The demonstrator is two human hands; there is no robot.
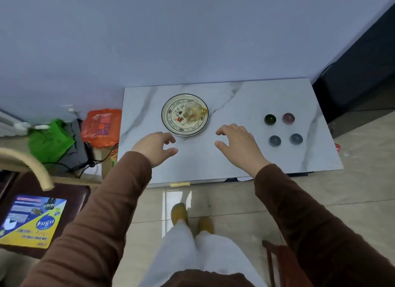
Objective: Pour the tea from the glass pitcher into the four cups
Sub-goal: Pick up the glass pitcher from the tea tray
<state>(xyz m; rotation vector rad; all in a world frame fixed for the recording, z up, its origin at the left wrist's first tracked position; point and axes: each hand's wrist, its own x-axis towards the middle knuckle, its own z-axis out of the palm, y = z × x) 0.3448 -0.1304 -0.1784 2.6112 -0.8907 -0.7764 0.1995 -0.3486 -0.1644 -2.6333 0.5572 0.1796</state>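
While the glass pitcher (195,111) sits on the patterned plate (171,111) toward the far left-centre of the marble surface (235,158), nothing has hold of it yet. It is clear glass and hard to read against the plate's pattern; a yellowish part, likely the handle or spout, juts toward the right and slightly far side, so its long axis seems to run roughly left to right. How much tea it holds cannot be told.

From the pitcher, both hands lie on the near side. The left hand (155,146) hovers just near and left of the plate's rim, fingers loosely curled and spread, gripping nothing. The right hand (237,143) hovers near and right of the plate, also spread and empty. The two hands are well apart, with bare surface between them.

Since the yellowish part points right, the right hand looks better placed to take it, reaching far and a little left; the left hand is nearer the plate and could steady it.

Farther right stand the four cups in a small square: the green cup (270,119) and pink cup (288,117) on the far side, the two blue-grey cups (275,140) (296,138) on the near side. They are well apart from the pitcher, so the pour calls for carrying it rightward across the surface.
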